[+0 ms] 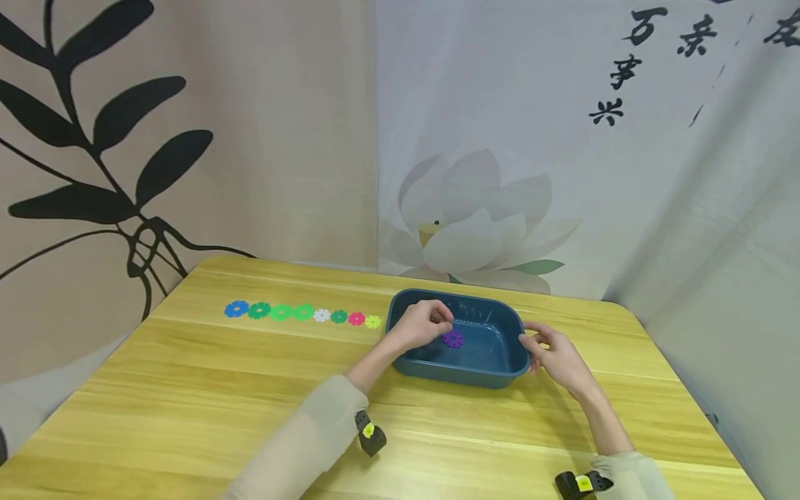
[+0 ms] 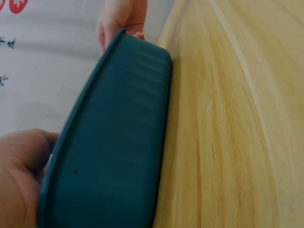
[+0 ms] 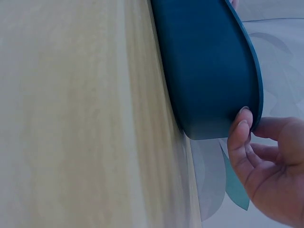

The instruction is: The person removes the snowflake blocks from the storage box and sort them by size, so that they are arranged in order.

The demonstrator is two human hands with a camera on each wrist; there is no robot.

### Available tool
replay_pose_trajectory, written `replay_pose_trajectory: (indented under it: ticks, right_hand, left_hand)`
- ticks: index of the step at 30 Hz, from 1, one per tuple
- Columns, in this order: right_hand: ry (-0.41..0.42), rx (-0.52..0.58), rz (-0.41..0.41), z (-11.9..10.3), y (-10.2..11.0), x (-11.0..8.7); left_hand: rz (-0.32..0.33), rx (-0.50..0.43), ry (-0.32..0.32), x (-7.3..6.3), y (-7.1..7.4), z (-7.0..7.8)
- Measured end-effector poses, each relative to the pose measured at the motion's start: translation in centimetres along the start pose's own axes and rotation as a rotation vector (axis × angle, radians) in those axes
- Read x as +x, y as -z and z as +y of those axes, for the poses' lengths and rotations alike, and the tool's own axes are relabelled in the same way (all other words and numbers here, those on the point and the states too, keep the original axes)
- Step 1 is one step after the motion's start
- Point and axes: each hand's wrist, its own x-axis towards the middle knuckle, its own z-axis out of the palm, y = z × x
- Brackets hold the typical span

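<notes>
A dark blue plastic basin (image 1: pixel 462 373) stands on the wooden table. My left hand (image 1: pixel 425 325) reaches in over its left side, fingers curled and thumb and fingertips at the upper edge of a purple notched disc (image 1: pixel 453 339), which they appear to pinch. In the left wrist view the basin wall (image 2: pixel 109 118) hides the fingertips and the disc. On the other side, my right hand (image 1: pixel 559 357) grips the basin's right end, the thumb at the rim and the fingers (image 3: pixel 240 137) curled against the outer wall.
Left of the basin, several notched discs lie in a row, among them a blue one (image 1: pixel 237 309), a white one (image 1: pixel 321 315), a pink one (image 1: pixel 356 319) and a yellow one (image 1: pixel 373 321). A printed curtain (image 1: pixel 300 139) hangs behind the table (image 1: pixel 187 389).
</notes>
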Motion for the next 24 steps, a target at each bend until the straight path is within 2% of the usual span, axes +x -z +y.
replay_pose_trajectory:
  ticks: [4,8,11,17,24]
  right_hand:
    - [-0.007,0.001,0.000,0.1,0.1,0.1]
    - [-0.011,0.005,-0.001,0.1,0.1,0.1]
    - [-0.009,0.007,-0.001,0.0,0.0,0.1]
    - [-0.001,0.008,-0.003,-0.3,0.0,0.0]
    - [0.003,-0.005,-0.004,-0.2,-0.1,-0.1]
  left_hand:
    - [-0.057,0.045,0.027,0.7,-0.6,-0.1]
    - [-0.142,0.025,0.048,1.1,-1.0,-0.2]
    - [-0.173,0.019,0.065,1.2,-1.1,-0.3]
    - [-0.196,0.091,0.102,1.3,-1.3,-0.3]
    - [-0.165,0.180,0.163,1.3,-1.6,-0.3]
